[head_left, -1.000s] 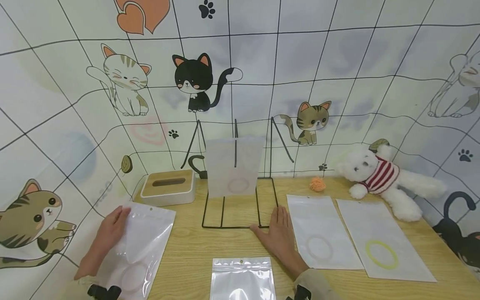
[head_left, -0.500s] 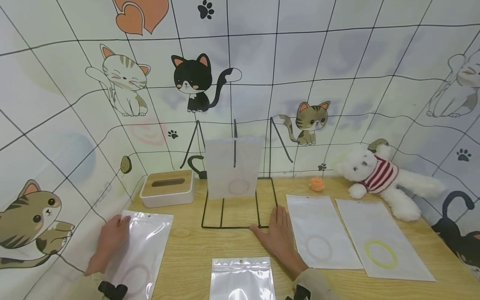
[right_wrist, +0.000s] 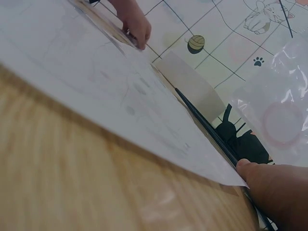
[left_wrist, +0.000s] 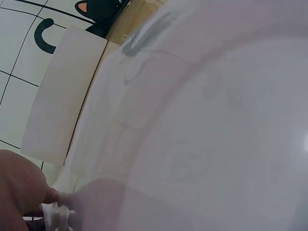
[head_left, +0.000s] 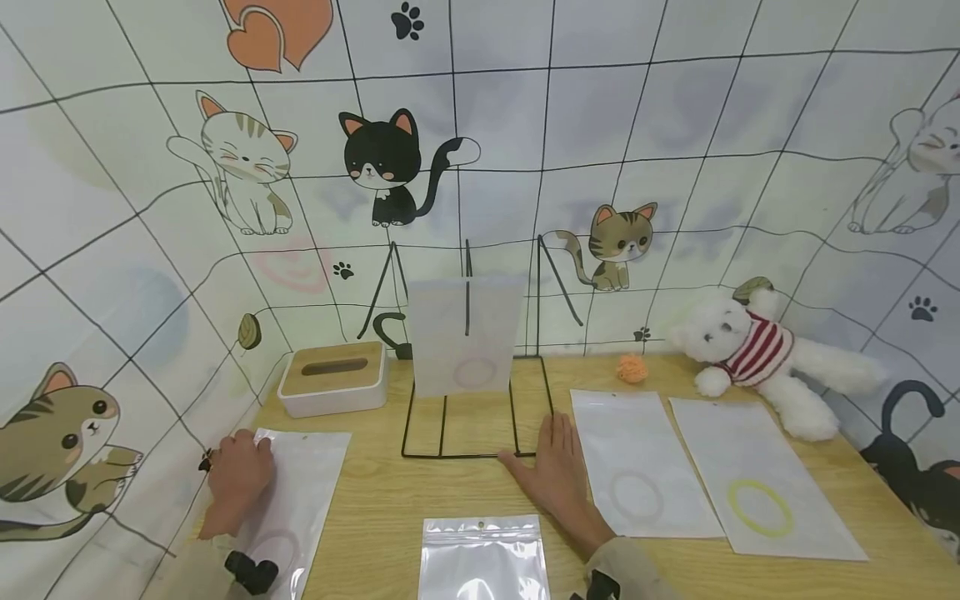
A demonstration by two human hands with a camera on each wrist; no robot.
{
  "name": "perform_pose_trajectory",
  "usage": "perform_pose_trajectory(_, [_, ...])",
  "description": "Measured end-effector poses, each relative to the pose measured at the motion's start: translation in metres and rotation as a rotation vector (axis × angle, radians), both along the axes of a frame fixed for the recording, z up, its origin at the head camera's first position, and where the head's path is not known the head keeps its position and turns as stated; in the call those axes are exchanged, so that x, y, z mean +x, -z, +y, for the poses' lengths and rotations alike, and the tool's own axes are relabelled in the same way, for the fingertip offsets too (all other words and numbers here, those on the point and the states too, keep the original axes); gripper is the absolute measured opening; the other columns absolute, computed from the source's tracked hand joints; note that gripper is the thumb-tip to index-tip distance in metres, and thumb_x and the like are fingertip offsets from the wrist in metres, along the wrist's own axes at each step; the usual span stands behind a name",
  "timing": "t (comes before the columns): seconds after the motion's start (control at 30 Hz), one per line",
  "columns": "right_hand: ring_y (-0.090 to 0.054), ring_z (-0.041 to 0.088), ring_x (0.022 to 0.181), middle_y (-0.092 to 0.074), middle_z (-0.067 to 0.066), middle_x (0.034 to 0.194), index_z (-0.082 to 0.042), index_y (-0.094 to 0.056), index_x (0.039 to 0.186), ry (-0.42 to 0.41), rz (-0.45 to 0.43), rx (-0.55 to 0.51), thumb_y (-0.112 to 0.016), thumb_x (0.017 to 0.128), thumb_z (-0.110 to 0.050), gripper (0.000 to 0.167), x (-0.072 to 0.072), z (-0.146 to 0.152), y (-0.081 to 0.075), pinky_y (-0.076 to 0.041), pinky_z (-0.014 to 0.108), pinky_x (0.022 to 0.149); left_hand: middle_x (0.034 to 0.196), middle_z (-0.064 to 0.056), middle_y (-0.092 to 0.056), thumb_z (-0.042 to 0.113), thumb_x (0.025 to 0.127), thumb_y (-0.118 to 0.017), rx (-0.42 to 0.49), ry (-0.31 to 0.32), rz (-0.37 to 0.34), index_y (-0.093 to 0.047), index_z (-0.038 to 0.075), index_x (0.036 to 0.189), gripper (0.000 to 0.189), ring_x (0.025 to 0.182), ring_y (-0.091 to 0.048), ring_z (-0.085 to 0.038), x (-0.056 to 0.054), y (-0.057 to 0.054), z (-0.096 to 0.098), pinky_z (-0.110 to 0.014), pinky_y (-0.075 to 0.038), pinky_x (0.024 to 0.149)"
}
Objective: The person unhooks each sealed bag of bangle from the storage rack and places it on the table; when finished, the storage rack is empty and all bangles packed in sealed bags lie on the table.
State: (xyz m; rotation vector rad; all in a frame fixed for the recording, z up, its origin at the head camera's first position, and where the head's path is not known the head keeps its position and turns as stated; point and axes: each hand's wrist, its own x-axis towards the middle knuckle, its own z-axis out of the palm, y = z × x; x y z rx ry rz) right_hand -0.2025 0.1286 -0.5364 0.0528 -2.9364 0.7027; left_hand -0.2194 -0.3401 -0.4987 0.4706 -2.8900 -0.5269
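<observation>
On the left, my left hand [head_left: 240, 475] pinches the upper left corner of a translucent zip bag [head_left: 311, 483] holding a pale pink ring. The left wrist view shows fingers [left_wrist: 21, 180] at the bag's creased edge. My right hand [head_left: 555, 475] lies flat on the table with its fingers straight, touching the base of a black wire rack [head_left: 480, 456]. In the right wrist view the thumb [right_wrist: 264, 178] meets the rack's dark rod. Another zip bag [head_left: 442, 350] with a pink ring hangs from the rack's middle hook.
Two more zip bags lie right: one with a pale ring [head_left: 622, 450], one with a yellow ring [head_left: 750, 450]. A smaller shiny zip bag [head_left: 482, 558] lies in front. Behind are a tissue box [head_left: 333, 392], an orange ball [head_left: 632, 368] and a white plush toy [head_left: 795, 375].
My left hand has shifted right and slightly toward me, and the left bag's top edge has come down nearer with it. The right hand has stayed at the rack.
</observation>
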Motion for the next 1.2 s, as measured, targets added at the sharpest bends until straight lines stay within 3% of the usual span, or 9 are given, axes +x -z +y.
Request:
perform_pose_trajectory(0.5, [-0.007, 0.040, 0.155, -0.010, 0.028, 0.164, 0.009, -0.017, 0.155, 0.009, -0.004, 0.006, -0.048, 0.089, -0.076, 0.112, -0.003, 0.000, 0.001, -0.006, 0.050, 0.126, 0.110, -0.044, -0.042, 0.016, 0.104, -0.040, -0.059, -0.070, -0.108, -0.041, -0.021, 0.114, 0.038, 0.108, -0.045, -0.061, -0.015, -0.005, 0.004, -0.066, -0.045, 0.081])
perform_pose_trajectory(0.8, [-0.006, 0.040, 0.155, -0.010, 0.028, 0.164, 0.009, -0.016, 0.155, 0.005, 0.003, -0.001, -0.048, 0.090, -0.075, 0.111, -0.003, 0.000, -0.001, -0.006, 0.050, 0.126, 0.111, -0.043, -0.040, 0.014, 0.104, -0.039, -0.069, -0.042, -0.067, -0.037, -0.020, 0.118, 0.037, 0.107, -0.044, -0.061, -0.015, -0.006, 0.003, -0.066, -0.043, 0.081])
perform_pose_trajectory(1.0, [-0.013, 0.043, 0.153, -0.017, 0.031, 0.162, 0.011, -0.022, 0.154, 0.003, 0.057, 0.002, -0.052, 0.089, -0.073, 0.109, -0.002, -0.001, -0.001, -0.010, 0.053, 0.125, 0.113, -0.044, -0.040, 0.016, 0.104, -0.036, -0.044, -0.025, -0.046, -0.035, -0.023, 0.123, 0.043, 0.106, -0.044, -0.061, -0.011, -0.009, 0.003, -0.067, -0.041, 0.082])
perform_pose_trajectory(1.2, [-0.013, 0.043, 0.153, -0.016, 0.031, 0.162, 0.011, -0.022, 0.154, 0.004, 0.035, 0.006, -0.051, 0.089, -0.073, 0.109, 0.000, -0.001, 0.000, -0.010, 0.052, 0.125, 0.124, -0.042, -0.042, 0.027, 0.103, -0.045, 0.012, 0.035, 0.082, -0.040, -0.019, 0.133, 0.055, 0.114, -0.041, -0.061, -0.008, -0.017, 0.010, -0.072, -0.036, 0.089])
